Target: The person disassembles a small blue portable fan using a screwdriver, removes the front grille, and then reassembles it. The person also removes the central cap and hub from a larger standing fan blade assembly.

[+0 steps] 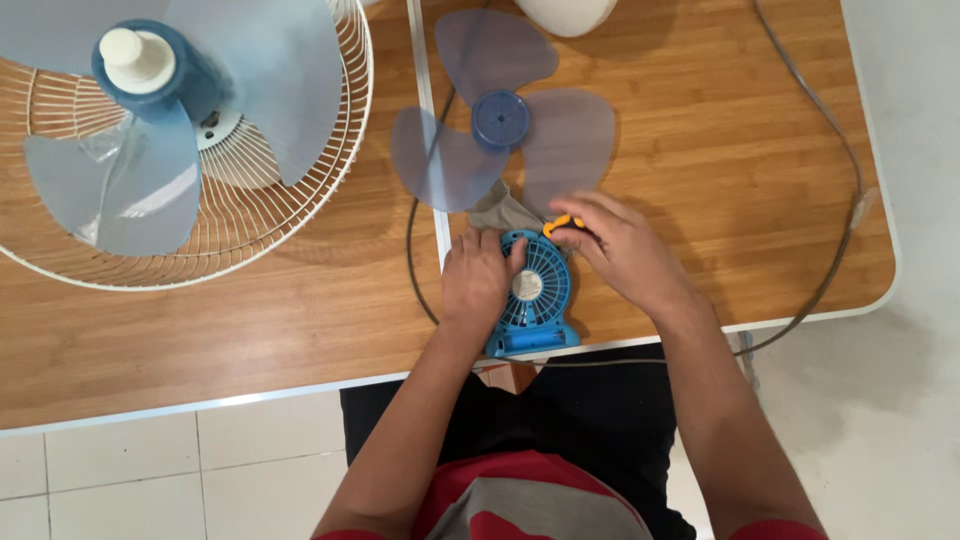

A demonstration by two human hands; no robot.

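A small blue handheld fan [538, 300] lies flat on the wooden table [300, 310] near its front edge. My left hand [478, 280] rests on the fan's left side and grips it. My right hand [622, 252] is closed around a tool with an orange-and-black handle [562, 224], held at the fan's top right edge. The tool's tip is hidden by my fingers. A grey cloth [500, 212] lies under the top of the small fan.
A loose translucent blue three-blade propeller [502, 120] lies behind the small fan. At the left stands a large fan with a white wire guard [300, 190] and mounted blades. A grey cable [845, 170] loops along the table's right side. A white object [566, 14] sits at the far edge.
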